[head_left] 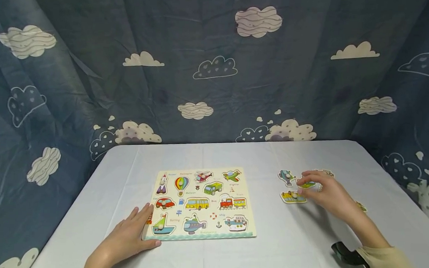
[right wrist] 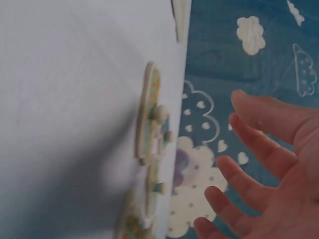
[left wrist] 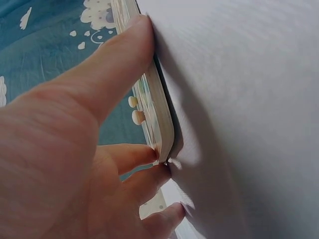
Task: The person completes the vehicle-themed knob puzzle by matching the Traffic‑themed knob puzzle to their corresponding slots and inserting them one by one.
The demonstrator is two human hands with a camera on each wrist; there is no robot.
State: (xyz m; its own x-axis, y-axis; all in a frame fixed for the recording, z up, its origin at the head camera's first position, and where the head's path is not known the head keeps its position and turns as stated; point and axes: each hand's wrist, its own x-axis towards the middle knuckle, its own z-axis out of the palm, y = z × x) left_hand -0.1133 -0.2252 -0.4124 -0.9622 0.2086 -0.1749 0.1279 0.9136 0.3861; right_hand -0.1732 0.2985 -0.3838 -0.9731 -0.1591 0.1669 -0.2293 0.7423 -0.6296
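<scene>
A wooden peg puzzle board (head_left: 217,235) with vehicle pictures lies on the table. My left hand (head_left: 124,234) rests at its front left corner. The thumb (left wrist: 132,45) lies along the front edge and the fingertips touch the left side. My right hand (head_left: 328,197) hovers over loose puzzle pieces to the right, thumb and fingers apart with nothing between them. Under its fingertips lies a green piece (head_left: 308,185), partly covered. Close by are a yellow piece (head_left: 292,197) and a blue-grey piece (head_left: 286,177). Small round knobs stick up from the pieces in the right wrist view.
Another piece (head_left: 327,172) lies behind the right hand, and one more (head_left: 361,206) shows beyond the right wrist. A white cloth (head_left: 209,261) covers the table. A dark curtain (head_left: 218,38) with cloud prints hangs behind it. A black strap (head_left: 349,256) sits at the right sleeve.
</scene>
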